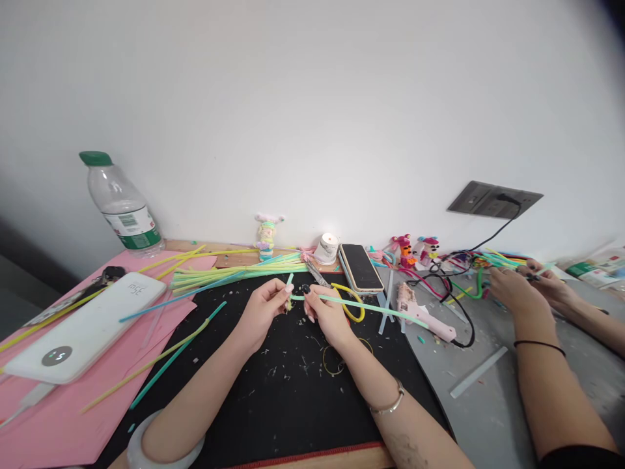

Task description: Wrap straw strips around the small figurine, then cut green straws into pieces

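A mint-green pipe cleaner (pixel 374 307) runs between my two hands above the black mat (pixel 293 404). My left hand (pixel 266 309) pinches it near one end, where a short tip sticks up and a small yellowish bit shows by the fingertips. Close beside it, my right hand (pixel 328 316) grips the same pipe cleaner between thumb and fingers. Its long free part stretches right, across the view of a pink glue gun (pixel 413 306). Just behind my right hand lie scissors (pixel 352 306) with yellow handles, partly hidden.
Pipe cleaners (pixel 229 275) lie bundled behind my hands. A figure (pixel 267 238), white cup (pixel 327 249) and phone (pixel 361 267) stand or lie near the wall. At left are a power bank (pixel 92 326) and bottle (pixel 124 208). Another person's hands (pixel 522 293) work at right.
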{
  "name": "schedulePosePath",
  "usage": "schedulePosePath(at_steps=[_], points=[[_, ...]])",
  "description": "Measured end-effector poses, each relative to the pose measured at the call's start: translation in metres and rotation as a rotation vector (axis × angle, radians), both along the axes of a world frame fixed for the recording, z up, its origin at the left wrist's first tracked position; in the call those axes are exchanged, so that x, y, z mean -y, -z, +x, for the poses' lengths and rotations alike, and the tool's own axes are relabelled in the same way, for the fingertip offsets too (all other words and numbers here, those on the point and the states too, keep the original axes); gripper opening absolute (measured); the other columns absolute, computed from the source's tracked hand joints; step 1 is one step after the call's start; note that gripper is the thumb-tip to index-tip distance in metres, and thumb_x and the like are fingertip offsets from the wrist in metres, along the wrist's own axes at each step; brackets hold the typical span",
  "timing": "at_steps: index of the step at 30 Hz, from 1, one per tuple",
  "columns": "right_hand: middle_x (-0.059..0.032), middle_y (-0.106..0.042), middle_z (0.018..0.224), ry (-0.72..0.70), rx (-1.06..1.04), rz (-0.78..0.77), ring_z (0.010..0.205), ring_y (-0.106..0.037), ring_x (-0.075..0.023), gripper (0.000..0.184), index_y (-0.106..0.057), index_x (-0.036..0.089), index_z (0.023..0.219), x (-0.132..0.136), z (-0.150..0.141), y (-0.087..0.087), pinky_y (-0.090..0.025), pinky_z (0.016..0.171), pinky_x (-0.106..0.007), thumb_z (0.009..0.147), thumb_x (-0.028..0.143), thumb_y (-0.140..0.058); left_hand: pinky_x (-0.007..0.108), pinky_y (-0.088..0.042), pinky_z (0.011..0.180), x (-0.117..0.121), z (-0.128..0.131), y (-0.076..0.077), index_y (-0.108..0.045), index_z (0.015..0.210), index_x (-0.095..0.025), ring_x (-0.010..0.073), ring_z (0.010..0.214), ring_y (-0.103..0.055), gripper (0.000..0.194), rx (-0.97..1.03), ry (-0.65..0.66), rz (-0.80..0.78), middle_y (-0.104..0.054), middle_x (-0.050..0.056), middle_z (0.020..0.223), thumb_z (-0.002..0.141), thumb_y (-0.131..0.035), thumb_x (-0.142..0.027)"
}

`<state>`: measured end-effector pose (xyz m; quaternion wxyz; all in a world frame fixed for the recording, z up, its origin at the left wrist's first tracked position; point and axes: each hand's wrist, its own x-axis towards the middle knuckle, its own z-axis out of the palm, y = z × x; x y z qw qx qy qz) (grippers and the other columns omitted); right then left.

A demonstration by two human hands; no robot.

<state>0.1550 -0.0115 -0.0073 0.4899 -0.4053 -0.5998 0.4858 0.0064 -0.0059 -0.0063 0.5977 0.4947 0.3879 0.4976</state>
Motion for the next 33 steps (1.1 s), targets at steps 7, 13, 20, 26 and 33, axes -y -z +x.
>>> schedulePosePath(at_steps=[7,13,20,26,33], points=[[0.0056,-0.035,0.044,0.065,-0.051,-0.046,0.040,-0.025,-0.0064,0.046,-0.042,0.018,0.051,-0.007,0.007,0.007,-0.017,0.041,-0.023,0.084,0.049,-0.050,0.023,-0.028,0.056,0.000,-0.002,-0.004,-0.045,0.063,-0.018,0.0109,0.058,-0.037,0.029,-0.336,0.135,0.204,-0.040,-0.005,0.060,0.082,-0.053,-0.039],[0.0057,-0.035,0.045,0.006,-0.004,-0.031,0.042,-0.028,-0.0068,0.045,-0.041,0.018,0.052,-0.012,0.010,0.009,-0.019,0.043,-0.023,0.085,0.047,-0.050,0.023,-0.026,0.056,0.002,-0.002,-0.006,-0.043,0.064,-0.017,0.0101,0.059,-0.034,0.030,-0.372,0.305,0.198,-0.038,-0.006,0.060,0.084,-0.049,-0.039],[0.0061,-0.034,0.046,-0.094,0.059,-0.031,0.044,-0.026,-0.0069,0.044,-0.039,0.018,0.051,-0.013,0.015,0.003,-0.020,0.045,-0.023,0.083,0.045,-0.050,0.022,-0.028,0.054,0.005,-0.002,-0.006,-0.046,0.066,-0.017,0.0096,0.056,-0.036,0.029,-0.429,0.333,0.179,-0.041,-0.006,0.058,0.085,-0.048,-0.039],[0.0053,-0.037,0.047,0.106,0.155,0.046,0.045,-0.030,-0.0076,0.042,-0.039,0.018,0.050,-0.010,0.013,-0.001,-0.024,0.047,-0.023,0.085,0.039,-0.047,0.022,-0.034,0.053,0.007,0.001,-0.005,-0.050,0.068,-0.018,0.0098,0.058,-0.043,0.021,-0.592,0.123,0.396,-0.048,-0.003,0.067,0.080,-0.057,-0.033],[0.0047,-0.037,0.046,0.175,0.164,0.094,0.046,-0.032,-0.0087,0.043,-0.041,0.018,0.049,-0.003,0.004,-0.003,-0.026,0.049,-0.024,0.086,0.039,-0.045,0.025,-0.044,0.070,0.002,-0.006,0.006,-0.061,0.082,-0.019,0.0133,0.075,-0.057,0.014,-0.733,-0.136,0.823,-0.061,0.003,0.084,0.088,-0.049,-0.024]])
